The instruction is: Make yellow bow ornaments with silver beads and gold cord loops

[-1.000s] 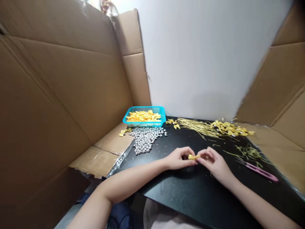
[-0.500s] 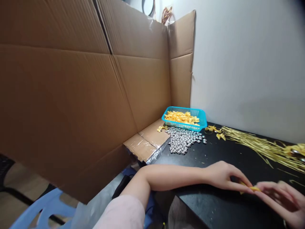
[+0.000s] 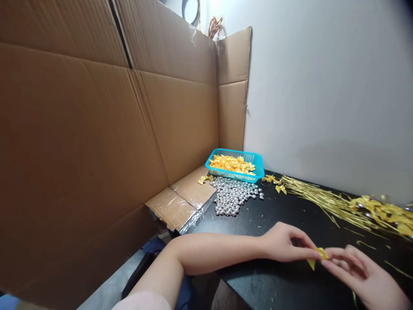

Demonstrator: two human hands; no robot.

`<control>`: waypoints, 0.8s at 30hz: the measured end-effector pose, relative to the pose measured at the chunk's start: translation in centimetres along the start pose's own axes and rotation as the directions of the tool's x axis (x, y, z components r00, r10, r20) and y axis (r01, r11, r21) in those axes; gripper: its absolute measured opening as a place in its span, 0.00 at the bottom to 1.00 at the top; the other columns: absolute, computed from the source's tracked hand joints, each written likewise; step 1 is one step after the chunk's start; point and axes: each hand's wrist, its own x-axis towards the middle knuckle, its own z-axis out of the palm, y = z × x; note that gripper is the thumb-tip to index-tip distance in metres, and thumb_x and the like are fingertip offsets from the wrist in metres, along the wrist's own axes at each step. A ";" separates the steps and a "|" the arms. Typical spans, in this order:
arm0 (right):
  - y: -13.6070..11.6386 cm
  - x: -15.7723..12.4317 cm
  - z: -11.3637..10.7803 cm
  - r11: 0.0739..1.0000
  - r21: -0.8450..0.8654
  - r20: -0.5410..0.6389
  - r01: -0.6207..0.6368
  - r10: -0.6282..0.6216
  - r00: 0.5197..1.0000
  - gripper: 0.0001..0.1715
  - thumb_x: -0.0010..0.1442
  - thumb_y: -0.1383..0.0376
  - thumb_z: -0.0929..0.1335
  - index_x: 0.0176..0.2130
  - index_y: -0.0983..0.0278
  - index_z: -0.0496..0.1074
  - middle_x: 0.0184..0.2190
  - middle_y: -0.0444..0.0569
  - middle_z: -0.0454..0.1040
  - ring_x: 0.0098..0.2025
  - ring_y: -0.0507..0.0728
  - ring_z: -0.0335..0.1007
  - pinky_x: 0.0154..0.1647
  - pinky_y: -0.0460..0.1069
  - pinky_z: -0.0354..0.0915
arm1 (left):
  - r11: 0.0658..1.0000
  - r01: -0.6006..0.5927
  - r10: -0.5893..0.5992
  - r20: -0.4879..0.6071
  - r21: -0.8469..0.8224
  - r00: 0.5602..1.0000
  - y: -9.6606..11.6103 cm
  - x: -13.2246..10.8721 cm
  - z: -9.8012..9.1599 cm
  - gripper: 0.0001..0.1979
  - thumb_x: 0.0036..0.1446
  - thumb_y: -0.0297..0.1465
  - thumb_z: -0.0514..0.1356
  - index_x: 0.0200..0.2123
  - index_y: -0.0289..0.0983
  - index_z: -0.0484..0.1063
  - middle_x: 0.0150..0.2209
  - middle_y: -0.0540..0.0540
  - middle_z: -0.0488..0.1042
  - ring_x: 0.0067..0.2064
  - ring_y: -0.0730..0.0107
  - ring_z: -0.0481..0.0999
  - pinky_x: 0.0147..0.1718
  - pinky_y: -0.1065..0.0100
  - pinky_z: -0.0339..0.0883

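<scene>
A small yellow ribbon bow [image 3: 322, 253] is pinched between my hands above the black table, one pointed tail hanging down. My left hand [image 3: 287, 243] reaches in from the left, thumb and index fingertips closed on the bow. From the lower right comes my right hand [image 3: 361, 271], its thumb and fingertips pressed on the bow's other side. A thin greenish strip shows below the right palm. The fingers partly hide the bow's middle.
A blue basket [image 3: 260, 167] of yellow bows stands at the back, silver beads [image 3: 230, 196] before it. Gold strips [image 3: 318, 198] and a pile of finished-looking bows with beads [image 3: 383, 213] lie along the wall. Cardboard panels [image 3: 180, 116] rise at left; the black table [image 3: 258, 282] has a front edge.
The view has swung right, so everything sits further left. More of the bow shows between my fingertips, with its tail now visible. Both hands stay close together.
</scene>
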 end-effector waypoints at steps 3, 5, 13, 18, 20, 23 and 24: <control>-0.5 0.0 0.1 0.993 0.034 0.139 -0.109 0.103 0.985 0.27 0.33 0.51 0.78 0.18 0.62 0.62 0.27 0.55 0.80 0.28 0.60 0.77 0.30 0.47 0.75 | 1.000 0.025 -0.025 -0.026 -0.004 0.999 0.4 0.0 0.1 0.15 0.53 0.37 0.65 0.41 0.35 0.80 0.31 0.47 0.80 0.29 0.75 0.72 0.30 0.76 0.64; -0.9 0.0 0.1 0.992 0.028 0.129 -0.121 0.116 0.985 0.28 0.32 0.50 0.78 0.17 0.61 0.60 0.24 0.54 0.79 0.27 0.58 0.75 0.28 0.46 0.74 | 0.999 0.034 -0.033 -0.054 0.030 0.998 0.6 0.0 0.2 0.15 0.53 0.38 0.65 0.40 0.35 0.81 0.30 0.47 0.80 0.28 0.75 0.71 0.29 0.76 0.63; -1.3 0.2 0.1 0.987 0.005 0.117 -0.160 0.158 0.980 0.29 0.28 0.50 0.78 0.15 0.60 0.59 0.21 0.51 0.76 0.25 0.58 0.73 0.29 0.45 0.73 | 1.000 0.004 -0.004 -0.054 -0.014 0.999 0.3 0.0 0.5 0.14 0.52 0.35 0.65 0.40 0.35 0.80 0.30 0.47 0.79 0.29 0.75 0.72 0.31 0.76 0.65; -0.5 0.1 0.0 0.985 0.067 0.189 -0.158 0.143 0.972 0.29 0.34 0.52 0.78 0.18 0.61 0.58 0.22 0.48 0.74 0.27 0.56 0.72 0.31 0.45 0.72 | 0.995 -0.015 0.013 -0.018 -0.096 1.000 0.1 -0.2 0.4 0.08 0.50 0.31 0.65 0.35 0.34 0.79 0.28 0.49 0.75 0.27 0.76 0.69 0.28 0.76 0.63; -0.4 -0.1 0.2 0.989 0.090 0.186 -0.121 0.103 0.977 0.28 0.37 0.52 0.77 0.19 0.61 0.58 0.22 0.47 0.73 0.26 0.53 0.69 0.29 0.44 0.70 | 0.991 -0.016 0.016 -0.004 -0.133 1.000 0.1 -0.2 0.3 0.07 0.50 0.31 0.65 0.33 0.34 0.77 0.26 0.50 0.73 0.26 0.77 0.67 0.27 0.76 0.61; -1.2 -0.6 0.7 0.991 0.087 0.201 -0.097 0.078 0.977 0.26 0.41 0.54 0.77 0.21 0.62 0.59 0.22 0.44 0.72 0.25 0.51 0.65 0.27 0.44 0.66 | 0.978 0.013 -0.012 0.009 -0.207 1.000 0.3 -0.3 0.0 0.09 0.50 0.34 0.65 0.30 0.34 0.73 0.24 0.51 0.71 0.24 0.77 0.65 0.25 0.74 0.60; -1.8 -0.8 1.0 0.990 0.100 0.204 -0.100 0.078 0.976 0.26 0.42 0.54 0.77 0.22 0.62 0.58 0.23 0.44 0.72 0.25 0.51 0.65 0.28 0.44 0.65 | 0.974 0.030 -0.028 0.012 -0.226 1.000 0.5 -0.3 -0.1 0.10 0.50 0.35 0.65 0.29 0.34 0.72 0.23 0.51 0.70 0.24 0.76 0.65 0.26 0.74 0.60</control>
